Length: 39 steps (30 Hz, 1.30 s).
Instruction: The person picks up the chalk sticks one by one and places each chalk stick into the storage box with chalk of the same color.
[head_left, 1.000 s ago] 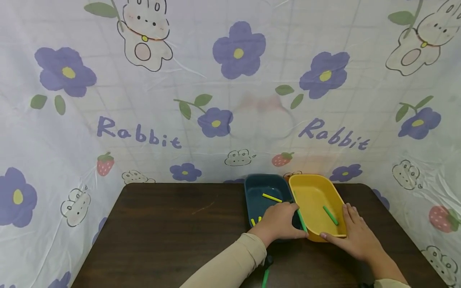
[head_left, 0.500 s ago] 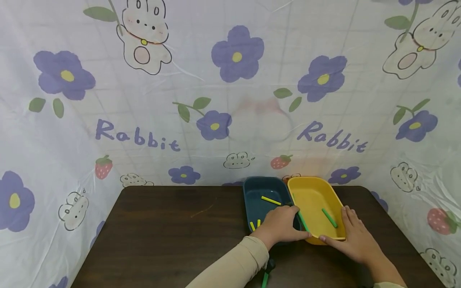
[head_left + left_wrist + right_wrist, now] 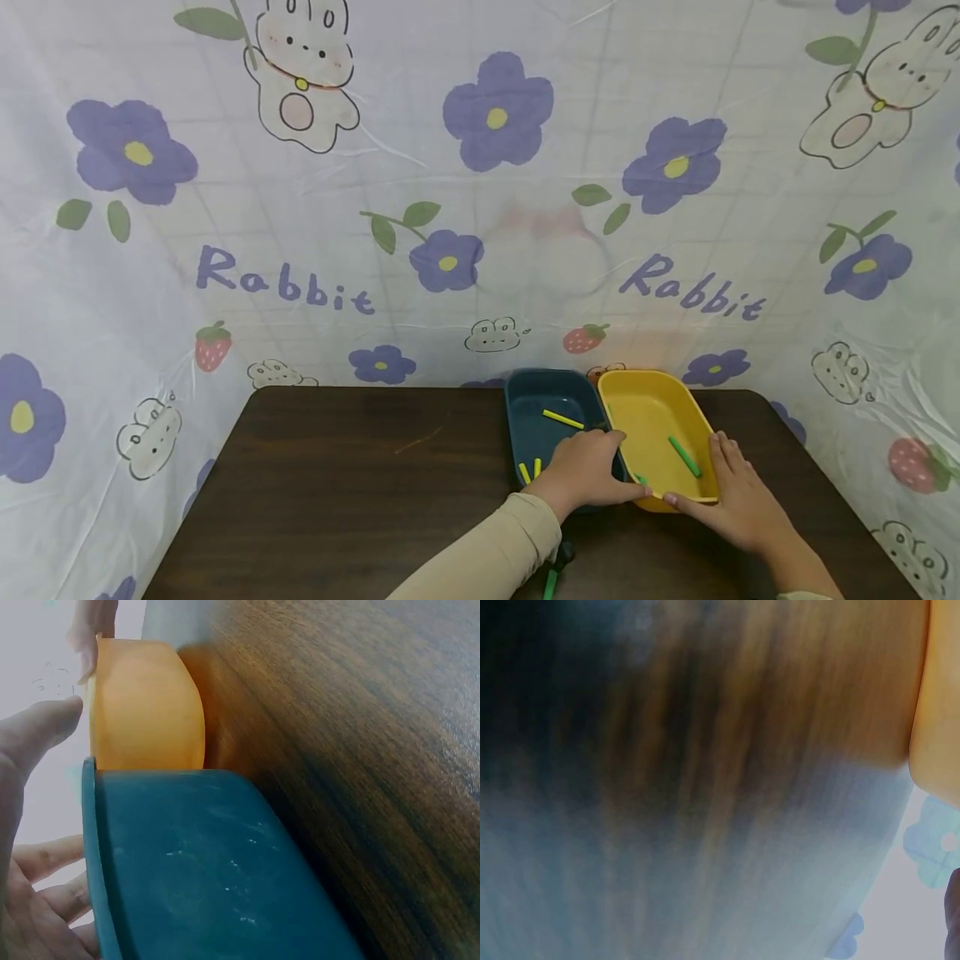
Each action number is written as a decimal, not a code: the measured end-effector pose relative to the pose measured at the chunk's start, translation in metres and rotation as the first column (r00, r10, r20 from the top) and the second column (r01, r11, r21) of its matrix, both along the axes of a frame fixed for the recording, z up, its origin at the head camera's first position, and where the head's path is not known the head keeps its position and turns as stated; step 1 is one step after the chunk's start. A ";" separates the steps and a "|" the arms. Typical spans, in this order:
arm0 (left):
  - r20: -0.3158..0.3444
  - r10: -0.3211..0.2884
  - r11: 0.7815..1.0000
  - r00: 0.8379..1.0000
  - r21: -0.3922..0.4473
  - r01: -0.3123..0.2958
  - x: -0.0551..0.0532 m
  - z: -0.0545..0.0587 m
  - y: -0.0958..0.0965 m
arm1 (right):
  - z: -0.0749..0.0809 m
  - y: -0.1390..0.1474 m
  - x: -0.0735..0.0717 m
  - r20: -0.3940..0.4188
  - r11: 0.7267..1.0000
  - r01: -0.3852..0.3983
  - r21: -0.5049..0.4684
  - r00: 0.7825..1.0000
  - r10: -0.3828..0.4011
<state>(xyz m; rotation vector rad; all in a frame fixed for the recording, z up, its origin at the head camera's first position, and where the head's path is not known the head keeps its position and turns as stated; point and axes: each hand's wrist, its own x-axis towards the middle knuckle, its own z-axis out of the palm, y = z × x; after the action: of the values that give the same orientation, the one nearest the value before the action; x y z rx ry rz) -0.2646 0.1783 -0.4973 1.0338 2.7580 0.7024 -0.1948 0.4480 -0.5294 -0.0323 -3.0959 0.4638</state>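
A dark blue bin (image 3: 545, 375) and a yellow bin (image 3: 645, 379) stand side by side, rims meeting. My left hand (image 3: 581, 467) is over their front ends, its thumb reaching the yellow bin's rim; in the left wrist view its fingers (image 3: 56, 859) extend behind the blue rim. A short green stick (image 3: 640, 479) lies by that thumb at the yellow bin's front left, partly hidden. Another green stick (image 3: 685, 457) lies inside on the right. My right hand (image 3: 742, 500) rests against the yellow bin's front right corner, fingers straight along the side, thumb at the front rim.
Several yellow sticks (image 3: 562, 418) lie in the blue bin, some partly behind my left hand. A green strip (image 3: 551, 582) with a black piece (image 3: 564, 552) shows beside my left sleeve. The brown table (image 3: 337, 483) backs onto a rabbit-print cloth (image 3: 420, 192).
The green stick that lay along the rim between my left thumb and fingers has slipped down into the yellow bin, with only a short part showing. Both hands stay nearly in place.
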 end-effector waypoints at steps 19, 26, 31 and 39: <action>-0.035 -0.040 0.999 0.999 0.004 0.040 0.002 0.005 -0.019 | -0.004 -0.001 0.002 0.001 1.000 0.000 -0.009 1.000 0.000; -0.074 -0.064 0.998 0.995 0.000 0.064 0.007 0.010 -0.030 | -0.006 0.000 0.001 0.002 1.000 0.002 0.014 1.000 -0.002; -0.070 -0.084 0.996 0.994 0.015 0.086 0.014 0.015 -0.040 | -0.006 0.001 0.000 0.009 1.000 0.007 0.029 1.000 -0.007; -0.108 -0.096 0.993 0.989 0.058 0.103 0.025 0.023 -0.056 | -0.002 0.000 0.000 -0.005 1.000 -0.001 0.027 1.000 0.001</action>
<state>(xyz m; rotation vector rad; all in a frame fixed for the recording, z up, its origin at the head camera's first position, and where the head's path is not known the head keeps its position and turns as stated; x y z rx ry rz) -0.2392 0.1221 -0.4740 1.2467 2.7637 0.7464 -0.1947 0.4484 -0.5315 -0.0291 -3.0968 0.4208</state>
